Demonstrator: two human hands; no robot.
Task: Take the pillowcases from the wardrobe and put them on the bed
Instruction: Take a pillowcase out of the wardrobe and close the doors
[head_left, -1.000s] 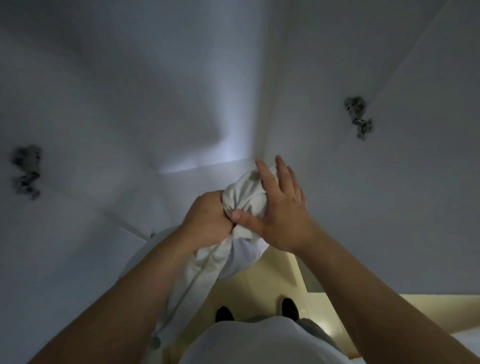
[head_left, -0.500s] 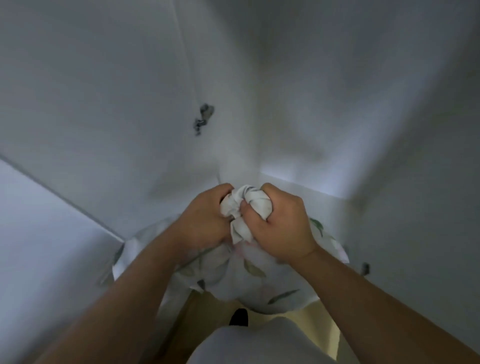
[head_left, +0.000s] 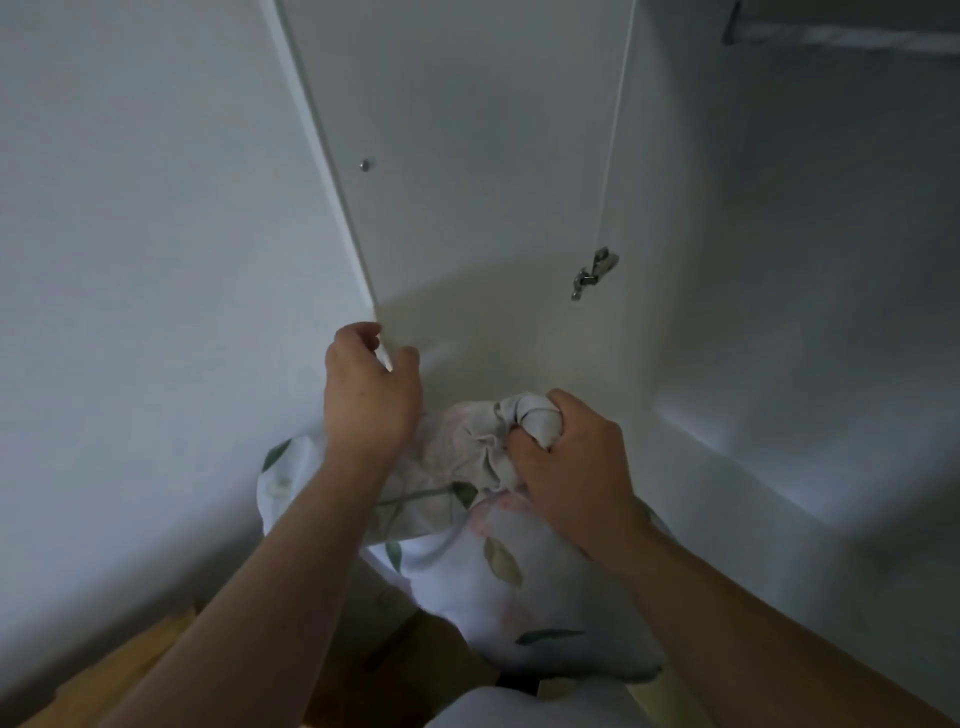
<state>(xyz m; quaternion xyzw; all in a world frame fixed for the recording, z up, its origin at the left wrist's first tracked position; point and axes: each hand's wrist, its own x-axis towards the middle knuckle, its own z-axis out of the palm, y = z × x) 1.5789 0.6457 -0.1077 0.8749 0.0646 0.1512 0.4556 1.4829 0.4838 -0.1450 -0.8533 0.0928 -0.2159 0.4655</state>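
A white pillowcase (head_left: 493, 561) printed with green leaves and pale pink flowers hangs in a bunch in front of the wardrobe. My right hand (head_left: 566, 467) grips its gathered top in a fist. My left hand (head_left: 369, 395) is off the cloth, up and to the left, its fingers curled round the lower edge of the white wardrobe door (head_left: 457, 156). A thin white strip of that edge shows between thumb and fingers. The lower folds of the pillowcase drop behind my forearms toward the floor.
The wardrobe's white inner wall carries a metal hinge (head_left: 595, 273) and a small stud (head_left: 366, 165). A pale shelf (head_left: 737, 447) runs along the right. A white wall panel (head_left: 130, 312) fills the left, and yellowish floor (head_left: 130, 670) shows below.
My left hand let go of the bunched pillowcase and moved up and left to the door edge. My right hand kept the bundle. The view swung toward the door.
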